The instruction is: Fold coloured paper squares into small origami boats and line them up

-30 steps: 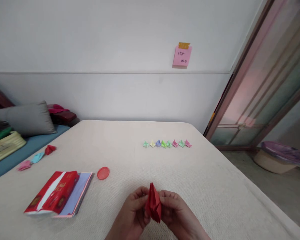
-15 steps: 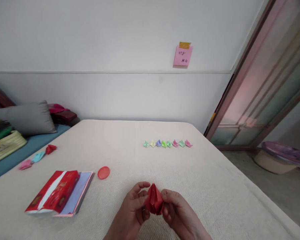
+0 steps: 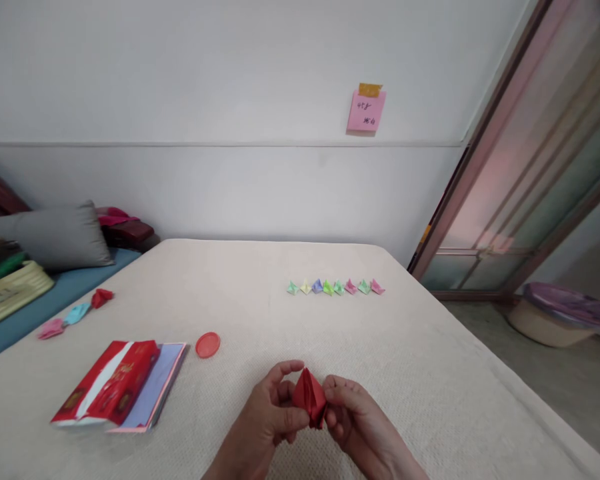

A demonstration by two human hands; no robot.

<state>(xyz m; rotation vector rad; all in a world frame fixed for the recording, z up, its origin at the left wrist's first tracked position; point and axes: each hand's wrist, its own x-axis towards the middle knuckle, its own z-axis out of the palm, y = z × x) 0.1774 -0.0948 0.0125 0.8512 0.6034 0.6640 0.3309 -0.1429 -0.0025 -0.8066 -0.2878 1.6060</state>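
Observation:
A small folded red paper piece (image 3: 309, 396) sits between both my hands, low in the middle of the view, just above the cream table cover (image 3: 260, 313). My left hand (image 3: 267, 417) pinches its left side with thumb and fingers. My right hand (image 3: 353, 417) pinches its right side. A row of several small folded paper shapes (image 3: 335, 287) in green, yellow, blue and pink lies farther back on the table.
A red packet on a stack of coloured paper sheets (image 3: 120, 385) lies at the left, with a round red lid (image 3: 207, 345) beside it. Pink, blue and red folded pieces (image 3: 75, 312) sit near the left edge. A grey pillow (image 3: 55, 237) and a pink wall note (image 3: 365, 111) are behind.
The red paper piece has gone from tall and upright to lower and more compact between my fingers. Both hands have shifted slightly around it.

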